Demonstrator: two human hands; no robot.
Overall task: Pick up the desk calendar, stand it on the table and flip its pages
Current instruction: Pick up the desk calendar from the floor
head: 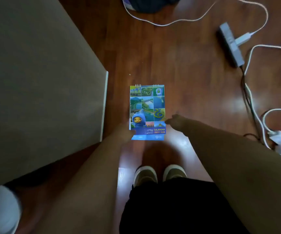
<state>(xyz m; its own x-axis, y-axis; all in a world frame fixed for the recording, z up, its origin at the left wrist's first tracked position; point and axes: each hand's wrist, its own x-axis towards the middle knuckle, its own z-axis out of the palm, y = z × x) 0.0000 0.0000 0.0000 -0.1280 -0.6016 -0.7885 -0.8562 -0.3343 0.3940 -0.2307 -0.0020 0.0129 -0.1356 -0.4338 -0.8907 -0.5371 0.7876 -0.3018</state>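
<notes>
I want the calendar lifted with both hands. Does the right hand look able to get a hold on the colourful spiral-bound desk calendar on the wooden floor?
Probably yes. The right hand is already at the right edge of the colourful spiral-bound desk calendar, and nothing lies between them. The left hand is at the opposite lower corner, out of its way.

Desk calendar [147, 112] lying flat on wood floor [187, 73], frame centre, spiral edge pointing up-frame | left hand [125, 130] touching its lower-left corner | right hand [174, 121] touching its right edge | grip blurred | table [35, 81] filling left side | power strip [231, 43] and white cables [170, 22] lying upper right | shoes [160, 173] showing lower centre
</notes>
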